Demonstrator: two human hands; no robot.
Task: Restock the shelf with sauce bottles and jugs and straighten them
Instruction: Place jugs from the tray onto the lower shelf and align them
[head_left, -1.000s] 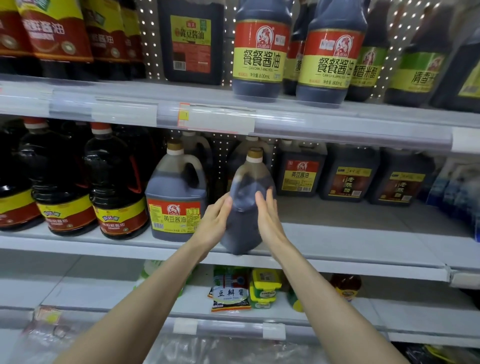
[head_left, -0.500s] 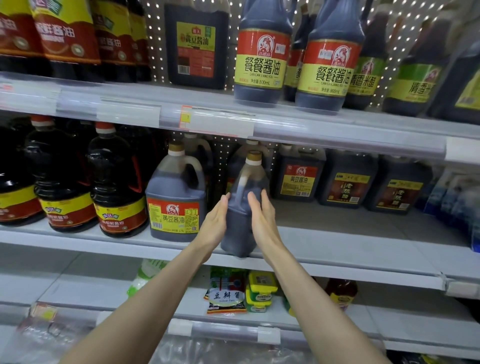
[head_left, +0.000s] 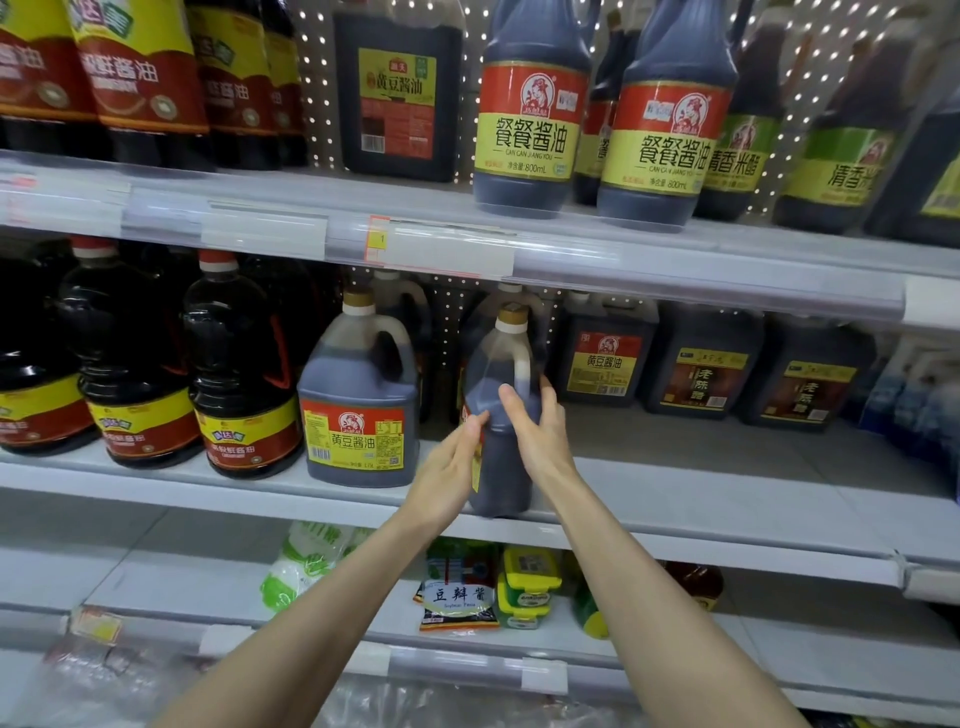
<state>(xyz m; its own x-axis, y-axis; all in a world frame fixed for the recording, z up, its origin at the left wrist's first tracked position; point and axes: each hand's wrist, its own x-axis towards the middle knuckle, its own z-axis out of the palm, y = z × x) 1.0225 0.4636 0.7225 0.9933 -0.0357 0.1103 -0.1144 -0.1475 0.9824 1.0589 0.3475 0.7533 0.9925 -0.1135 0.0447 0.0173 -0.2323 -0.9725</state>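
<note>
From the head camera, the jug (head_left: 500, 415) stands at the front edge of the middle shelf (head_left: 727, 488), just right of a matching jug (head_left: 358, 410) whose label faces out. The held jug is turned sideways, its label toward the left and its handle toward the person. The right hand (head_left: 540, 436) wraps it, thumb across the front and fingers curled round the far side. The left hand (head_left: 449, 467) lies against the label side with the thumb up; its fingers are hidden, so I cannot tell how they lie. To finish well, twist the jug on its base until the label faces out, keep it upright, and line it up with its neighbour.
</note>
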